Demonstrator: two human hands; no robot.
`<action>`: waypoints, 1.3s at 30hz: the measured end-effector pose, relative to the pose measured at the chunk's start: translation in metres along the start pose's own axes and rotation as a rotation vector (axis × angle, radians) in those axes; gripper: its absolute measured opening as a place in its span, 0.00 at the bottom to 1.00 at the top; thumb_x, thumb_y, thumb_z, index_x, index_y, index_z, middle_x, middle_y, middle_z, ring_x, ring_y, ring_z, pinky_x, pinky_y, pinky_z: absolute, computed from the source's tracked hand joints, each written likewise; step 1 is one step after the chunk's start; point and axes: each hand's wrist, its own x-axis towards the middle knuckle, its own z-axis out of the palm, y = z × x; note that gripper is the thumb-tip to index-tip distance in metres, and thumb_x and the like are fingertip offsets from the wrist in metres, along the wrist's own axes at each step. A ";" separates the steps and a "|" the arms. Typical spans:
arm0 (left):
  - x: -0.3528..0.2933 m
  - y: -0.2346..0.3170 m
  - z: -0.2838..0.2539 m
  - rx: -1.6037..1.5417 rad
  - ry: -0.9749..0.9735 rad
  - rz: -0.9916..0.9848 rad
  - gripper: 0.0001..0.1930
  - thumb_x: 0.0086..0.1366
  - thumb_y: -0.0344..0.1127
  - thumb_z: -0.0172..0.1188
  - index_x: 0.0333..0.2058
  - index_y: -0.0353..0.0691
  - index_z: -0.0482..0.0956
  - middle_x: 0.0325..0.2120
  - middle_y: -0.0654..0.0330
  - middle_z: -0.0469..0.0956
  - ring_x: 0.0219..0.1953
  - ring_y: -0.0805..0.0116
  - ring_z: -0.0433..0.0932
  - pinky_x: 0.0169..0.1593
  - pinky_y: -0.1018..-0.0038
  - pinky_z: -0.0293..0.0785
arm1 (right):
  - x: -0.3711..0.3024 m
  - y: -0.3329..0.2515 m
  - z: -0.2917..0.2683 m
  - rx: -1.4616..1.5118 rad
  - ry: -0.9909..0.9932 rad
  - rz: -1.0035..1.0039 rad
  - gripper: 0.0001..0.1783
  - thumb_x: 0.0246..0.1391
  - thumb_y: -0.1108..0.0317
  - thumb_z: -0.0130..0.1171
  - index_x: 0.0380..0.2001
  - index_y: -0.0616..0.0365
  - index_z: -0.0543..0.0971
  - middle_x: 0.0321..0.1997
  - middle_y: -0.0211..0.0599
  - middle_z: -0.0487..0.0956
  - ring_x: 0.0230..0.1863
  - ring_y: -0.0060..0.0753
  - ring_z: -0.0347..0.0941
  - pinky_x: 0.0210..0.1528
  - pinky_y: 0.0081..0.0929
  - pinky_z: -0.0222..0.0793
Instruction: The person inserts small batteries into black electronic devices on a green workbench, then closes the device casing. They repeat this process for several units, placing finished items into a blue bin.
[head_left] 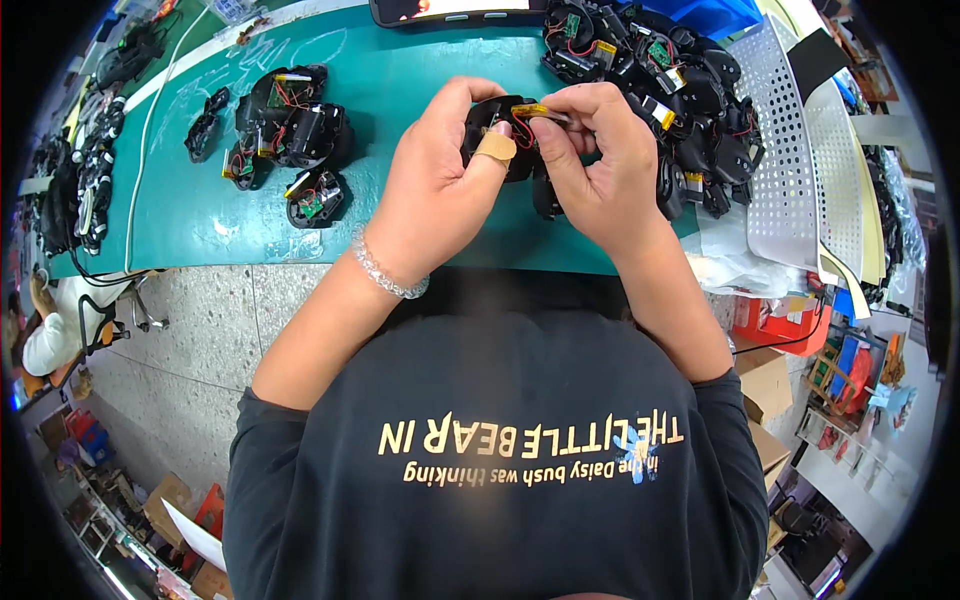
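Above the near edge of the green work mat (400, 120), my left hand (440, 175) is closed round a black plastic housing (487, 112), its thumb wrapped with a tan bandage. Between the thumb and fingers of my right hand (605, 160) is a small battery pack (535, 110) with yellow tape at its end. Red wires (522, 135) run from the battery toward the housing. Part of the housing is hidden behind my left fingers.
Several opened black housings with circuit boards (300, 120) lie to the left. A larger heap of similar housings (690, 110) fills the right, against a white perforated basket (785, 150). A screen device (460, 12) and a blue bin (710, 15) stand at the back. Another person (55, 335) sits far left.
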 end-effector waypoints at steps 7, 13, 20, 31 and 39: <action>0.001 -0.006 0.001 0.022 -0.053 0.032 0.11 0.64 0.27 0.49 0.44 0.32 0.68 0.34 0.63 0.73 0.36 0.81 0.68 0.42 0.82 0.68 | -0.002 0.000 0.000 -0.049 0.006 -0.042 0.07 0.46 0.72 0.63 0.27 0.60 0.74 0.13 0.30 0.67 0.14 0.27 0.63 0.18 0.24 0.59; 0.001 -0.012 0.002 0.044 -0.037 0.086 0.11 0.62 0.29 0.50 0.43 0.31 0.67 0.30 0.50 0.75 0.32 0.65 0.75 0.38 0.72 0.72 | -0.003 0.002 -0.001 -0.062 -0.032 -0.035 0.07 0.46 0.72 0.63 0.27 0.60 0.74 0.13 0.30 0.67 0.14 0.29 0.63 0.18 0.25 0.59; 0.001 -0.009 0.001 -0.021 -0.081 0.017 0.11 0.64 0.29 0.48 0.45 0.32 0.68 0.34 0.62 0.73 0.36 0.79 0.68 0.42 0.80 0.68 | -0.001 -0.001 -0.002 -0.095 -0.056 -0.051 0.07 0.45 0.72 0.63 0.25 0.60 0.74 0.16 0.33 0.71 0.16 0.32 0.66 0.19 0.26 0.60; 0.002 -0.012 -0.008 0.064 -0.194 -0.050 0.11 0.64 0.29 0.47 0.44 0.31 0.67 0.32 0.63 0.71 0.36 0.80 0.67 0.42 0.81 0.66 | 0.010 -0.009 -0.016 -0.002 -0.300 0.070 0.05 0.50 0.74 0.57 0.27 0.61 0.71 0.18 0.41 0.72 0.19 0.45 0.68 0.21 0.32 0.62; 0.010 -0.018 -0.009 -0.150 -0.277 -0.166 0.12 0.63 0.33 0.50 0.44 0.35 0.70 0.31 0.67 0.72 0.33 0.82 0.67 0.37 0.83 0.65 | 0.026 -0.001 -0.029 0.002 -0.565 0.138 0.04 0.56 0.75 0.51 0.31 0.63 0.68 0.17 0.36 0.63 0.19 0.24 0.58 0.22 0.23 0.55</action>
